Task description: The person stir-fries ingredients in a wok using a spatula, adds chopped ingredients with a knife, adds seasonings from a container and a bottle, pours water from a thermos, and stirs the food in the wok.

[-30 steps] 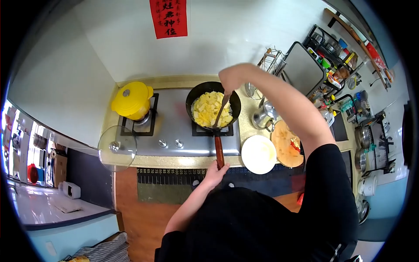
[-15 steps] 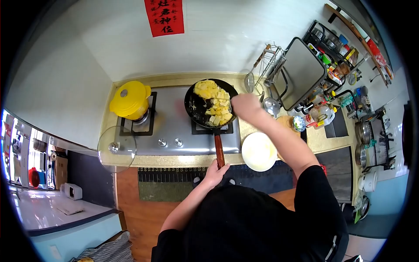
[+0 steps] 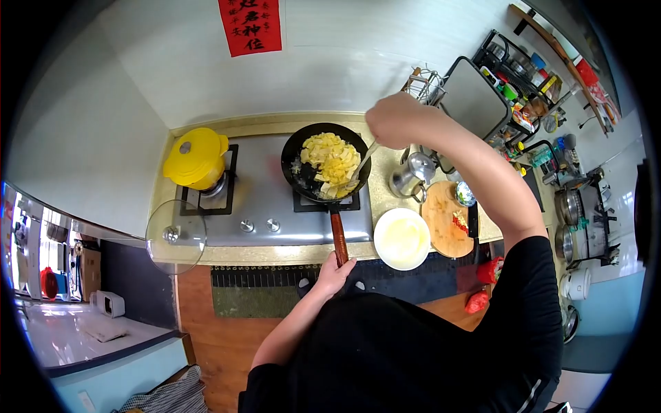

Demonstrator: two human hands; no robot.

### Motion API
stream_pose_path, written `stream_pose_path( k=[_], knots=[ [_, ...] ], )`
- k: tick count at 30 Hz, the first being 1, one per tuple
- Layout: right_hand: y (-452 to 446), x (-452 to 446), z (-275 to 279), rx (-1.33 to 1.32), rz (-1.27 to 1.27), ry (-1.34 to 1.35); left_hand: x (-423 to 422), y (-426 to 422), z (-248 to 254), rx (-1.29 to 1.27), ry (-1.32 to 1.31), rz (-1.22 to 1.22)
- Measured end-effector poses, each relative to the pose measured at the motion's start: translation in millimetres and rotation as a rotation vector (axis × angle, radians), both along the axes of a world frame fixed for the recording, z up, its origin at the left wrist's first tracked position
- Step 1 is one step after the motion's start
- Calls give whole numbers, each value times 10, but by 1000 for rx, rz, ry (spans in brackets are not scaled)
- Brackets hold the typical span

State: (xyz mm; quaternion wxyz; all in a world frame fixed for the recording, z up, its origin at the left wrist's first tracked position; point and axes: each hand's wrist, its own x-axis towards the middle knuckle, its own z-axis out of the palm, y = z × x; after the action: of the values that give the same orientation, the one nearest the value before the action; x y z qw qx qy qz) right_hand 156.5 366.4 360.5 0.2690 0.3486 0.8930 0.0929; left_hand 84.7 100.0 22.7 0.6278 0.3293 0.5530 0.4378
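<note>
A black frying pan (image 3: 295, 175) sits on the right burner, its wooden handle (image 3: 339, 237) pointing toward me. My left hand (image 3: 333, 274) is wrapped round the end of that handle. Pale yellow chunks and egg-like pieces (image 3: 330, 155) are heaped in the middle and right of the pan. Above the pan's right rim, my right hand (image 3: 398, 120) is closed on a metal spatula (image 3: 366, 160). The spatula slants down into the pan, with its blade at the lower right among the food. Most of its grip is hidden by my fist.
A white bowl (image 3: 402, 239) with yellowish residue stands right of the pan, near the counter edge. Beyond it are a round cutting board (image 3: 444, 234) with chopped red bits, a knife (image 3: 473, 224) and a metal pitcher (image 3: 412, 175). A yellow pot (image 3: 195, 160) and glass lid (image 3: 175, 236) are left.
My right hand has moved up and away from the pan's right rim, and the spatula now shows. The food is gathered more toward the pan's middle. My left hand keeps its hold.
</note>
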Motion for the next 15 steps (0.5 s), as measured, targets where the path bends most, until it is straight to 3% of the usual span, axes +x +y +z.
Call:
stream_pose_path(
  k=[5,8,15],
  knots=[
    [-2,-494,131,-98,65,-220,0,15,-9,21,0,-6],
    [-39,-580,-100,-123,139,-217,2,12,-20,15,20,-6],
    [124,-339,-228,-15,-7,19,11,-1,-75,21,66,-5]
  ],
)
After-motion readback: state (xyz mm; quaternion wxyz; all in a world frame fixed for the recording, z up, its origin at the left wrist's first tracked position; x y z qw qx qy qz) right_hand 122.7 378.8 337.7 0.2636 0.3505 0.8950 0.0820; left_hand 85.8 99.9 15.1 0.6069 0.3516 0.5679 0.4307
